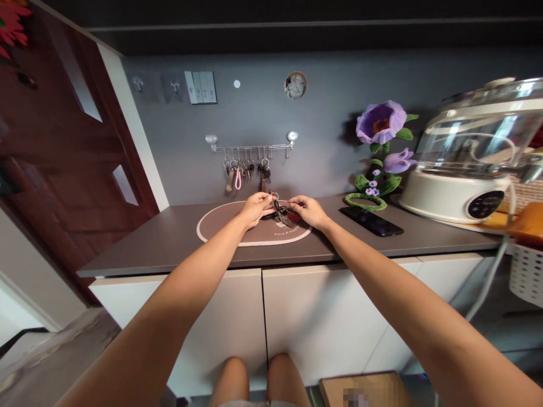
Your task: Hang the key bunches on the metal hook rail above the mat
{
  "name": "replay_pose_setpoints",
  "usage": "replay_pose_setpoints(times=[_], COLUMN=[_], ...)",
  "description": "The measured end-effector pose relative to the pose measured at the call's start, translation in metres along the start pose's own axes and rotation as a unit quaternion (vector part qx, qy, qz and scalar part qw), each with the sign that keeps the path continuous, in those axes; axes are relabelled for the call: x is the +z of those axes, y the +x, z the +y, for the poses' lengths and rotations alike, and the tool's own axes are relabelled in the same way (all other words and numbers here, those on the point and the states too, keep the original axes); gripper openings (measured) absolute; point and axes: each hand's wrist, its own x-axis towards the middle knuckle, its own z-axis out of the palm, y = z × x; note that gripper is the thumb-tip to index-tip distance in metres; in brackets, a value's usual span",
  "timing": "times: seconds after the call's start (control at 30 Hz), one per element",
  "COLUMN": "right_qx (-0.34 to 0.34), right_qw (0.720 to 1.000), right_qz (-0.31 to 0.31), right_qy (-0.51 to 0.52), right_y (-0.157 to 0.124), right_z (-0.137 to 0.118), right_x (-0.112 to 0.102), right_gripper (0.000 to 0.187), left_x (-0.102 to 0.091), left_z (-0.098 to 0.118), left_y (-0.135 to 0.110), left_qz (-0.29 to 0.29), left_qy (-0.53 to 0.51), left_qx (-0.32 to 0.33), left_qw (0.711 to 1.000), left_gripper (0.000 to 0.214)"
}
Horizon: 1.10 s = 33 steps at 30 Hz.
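Keys (285, 219) are pinched by the left hand (256, 210); the right hand (309, 211) curls beside them, hold unclear; a slack pinch could drop them on the mat (224, 224).

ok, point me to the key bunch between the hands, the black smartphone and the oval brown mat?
key bunch (285, 218), head view, on a silver key
black smartphone (371, 221), head view, middle of its upward face
oval brown mat (218, 221), head view, bare left part

Left fingers (263, 199) hold keys (279, 208) over a mat (220, 224).
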Motion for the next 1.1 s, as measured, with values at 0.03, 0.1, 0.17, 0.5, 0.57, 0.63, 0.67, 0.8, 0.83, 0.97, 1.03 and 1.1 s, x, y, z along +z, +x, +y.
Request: replay_pose_setpoints(times=[0.03,0.1,0.17,0.5,0.57,0.63,0.67,0.8,0.83,0.97,1.03,1.1], right_qx=[0.004,0.019,0.034,0.051,0.05,0.049,0.048,0.048,0.049,0.053,0.05,0.048], right_qw=[0.999,0.992,0.982,0.969,0.971,0.971,0.97,0.968,0.968,0.969,0.969,0.969], right_qz=[0.002,-0.007,-0.024,-0.064,-0.059,-0.056,-0.055,-0.055,-0.055,-0.05,-0.047,-0.042], right_qy=[0.041,0.123,0.184,0.232,0.228,0.229,0.231,0.24,0.241,0.236,0.236,0.237], right_y=[0.001,0.001,0.001,-0.003,-0.003,-0.003,-0.004,-0.004,-0.004,-0.005,-0.005,-0.004], right_z=[0.0,-0.002,-0.005,-0.009,-0.008,-0.009,-0.009,-0.012,-0.013,-0.016,-0.017,-0.017], right_x=[0.001,0.003,0.005,0.006,0.006,0.006,0.006,0.006,0.006,0.007,0.007,0.008], right_gripper=[0.022,0.027,0.031,0.035,0.035,0.035,0.034,0.034,0.034,0.035,0.035,0.035], left_x=[0.0,0.0,0.002,0.008,0.008,0.008,0.008,0.009,0.009,0.009,0.009,0.009], left_z=[0.0,0.0,-0.001,-0.003,-0.003,-0.003,-0.003,-0.003,-0.003,-0.003,-0.003,-0.003], left_y=[0.0,0.001,0.001,-0.004,-0.005,-0.005,-0.006,-0.006,-0.006,-0.005,-0.005,-0.005], left_qz=[0.005,0.006,-0.006,-0.053,-0.061,-0.07,-0.073,-0.075,-0.075,-0.074,-0.076,-0.073], left_qy=[-0.01,-0.023,-0.025,0.022,0.03,0.034,0.035,0.033,0.033,0.037,0.039,0.045], left_qx=[0.0,-0.004,-0.014,-0.029,-0.026,-0.022,-0.019,-0.018,-0.02,-0.023,-0.022,-0.018], left_qw=[1.0,1.0,1.0,0.998,0.997,0.997,0.997,0.996,0.996,0.996,0.996,0.996], left_gripper=[0.011,0.011,0.011,0.02,0.022,0.023,0.024,0.024,0.023,0.022,0.021,0.02])
